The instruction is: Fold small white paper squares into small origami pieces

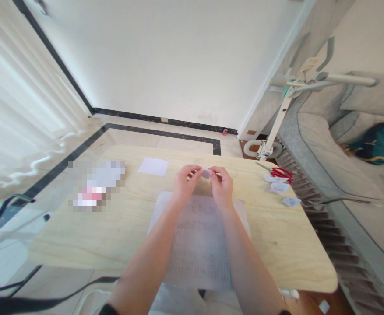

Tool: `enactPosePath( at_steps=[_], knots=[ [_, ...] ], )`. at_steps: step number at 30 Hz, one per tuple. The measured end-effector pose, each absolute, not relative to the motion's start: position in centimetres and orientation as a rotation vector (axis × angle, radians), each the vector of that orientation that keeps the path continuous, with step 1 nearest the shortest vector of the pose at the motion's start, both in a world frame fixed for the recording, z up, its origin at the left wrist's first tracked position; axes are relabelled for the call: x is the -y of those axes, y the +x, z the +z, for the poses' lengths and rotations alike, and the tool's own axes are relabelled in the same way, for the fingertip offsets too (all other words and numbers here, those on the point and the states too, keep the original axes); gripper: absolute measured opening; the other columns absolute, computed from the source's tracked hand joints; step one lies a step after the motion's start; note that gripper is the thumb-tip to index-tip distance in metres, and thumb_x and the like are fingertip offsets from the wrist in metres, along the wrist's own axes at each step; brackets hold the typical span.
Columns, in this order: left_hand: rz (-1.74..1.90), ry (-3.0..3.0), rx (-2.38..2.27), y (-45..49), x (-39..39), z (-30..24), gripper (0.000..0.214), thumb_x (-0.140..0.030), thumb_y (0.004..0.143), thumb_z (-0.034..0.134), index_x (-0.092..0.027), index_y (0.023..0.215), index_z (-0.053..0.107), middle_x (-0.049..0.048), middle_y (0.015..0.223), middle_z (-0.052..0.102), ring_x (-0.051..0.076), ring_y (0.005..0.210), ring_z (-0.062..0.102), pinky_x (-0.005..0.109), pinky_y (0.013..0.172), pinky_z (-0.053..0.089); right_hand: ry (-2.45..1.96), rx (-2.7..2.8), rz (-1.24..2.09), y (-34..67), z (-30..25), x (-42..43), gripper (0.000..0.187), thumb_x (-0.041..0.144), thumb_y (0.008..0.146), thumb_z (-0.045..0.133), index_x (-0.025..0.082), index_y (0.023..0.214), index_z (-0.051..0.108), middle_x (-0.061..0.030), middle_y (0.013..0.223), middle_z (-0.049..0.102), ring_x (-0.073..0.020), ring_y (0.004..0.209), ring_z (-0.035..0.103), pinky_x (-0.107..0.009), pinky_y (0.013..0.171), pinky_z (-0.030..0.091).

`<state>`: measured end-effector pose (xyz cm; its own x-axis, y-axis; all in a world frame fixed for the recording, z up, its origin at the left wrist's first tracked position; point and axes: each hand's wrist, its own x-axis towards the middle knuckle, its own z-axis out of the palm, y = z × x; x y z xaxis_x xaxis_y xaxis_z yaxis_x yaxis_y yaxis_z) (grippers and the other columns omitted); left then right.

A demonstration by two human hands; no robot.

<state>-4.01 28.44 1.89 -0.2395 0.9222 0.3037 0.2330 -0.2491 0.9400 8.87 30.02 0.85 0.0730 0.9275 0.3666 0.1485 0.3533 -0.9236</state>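
Between my two hands is a small piece of pale paper (206, 173), pinched at both ends by thumbs and fingertips. My left hand (188, 181) grips its left side, and my right hand (222, 183) its right side. Both are raised over the far part of a large printed sheet (201, 245) lying on the wooden table (113, 236). Most of the small paper is hidden by my fingers, so its exact shape is unclear. A blank white paper (153, 166) lies flat beyond my left hand.
On the table's right side are red-handled scissors (281, 174) and several folded paper pieces (280, 188). A blurred-out object (100, 183) lies at the left. Past the right edge stand white exercise equipment (279, 122) and a grey sofa (329, 144). A small red can (225, 131) is on the floor.
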Motion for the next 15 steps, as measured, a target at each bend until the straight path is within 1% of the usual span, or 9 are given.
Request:
enactPosePath(
  at_steps=[7, 11, 15],
  knots=[
    [1.511, 1.503, -1.421, -3.97, -28.17, 2.20, 0.014, -0.029, 0.080, 0.060, -0.018, 0.077, 0.068, 0.0035, 0.080, 0.068, 0.016, 0.078, 0.060, 0.025, 0.069, 0.045, -1.077, 1.284, 0.955, 8.97, 0.77, -30.40, 0.020, 0.038, 0.078, 0.062, 0.018, 0.083, 0.064, -0.0014, 0.065, 0.060, -0.0154, 0.060, 0.057, -0.025, 0.046, 0.041],
    [1.515, 1.441, -1.410, -3.97, -28.05, 2.39, 0.014, -0.027, 0.079, 0.059, -0.017, 0.072, 0.067, 0.0026, 0.076, 0.067, 0.015, 0.075, 0.060, 0.025, 0.069, 0.045, -1.096, 1.274, 0.966, 8.92, 0.57, -30.51, 0.022, 0.040, 0.076, 0.065, 0.018, 0.080, 0.065, -0.0004, 0.061, 0.059, -0.0153, 0.058, 0.056, -0.024, 0.045, 0.039],
    [1.533, 1.371, -1.401, -3.91, -28.09, 2.37, 0.014, -0.028, 0.079, 0.059, -0.017, 0.074, 0.067, 0.0024, 0.075, 0.067, 0.015, 0.076, 0.060, 0.026, 0.071, 0.046, -1.085, 1.294, 0.927, 8.89, 0.32, -30.63, 0.024, 0.043, 0.076, 0.064, 0.019, 0.078, 0.065, 0.0002, 0.059, 0.058, -0.0148, 0.056, 0.055, -0.024, 0.045, 0.039]
  ],
)
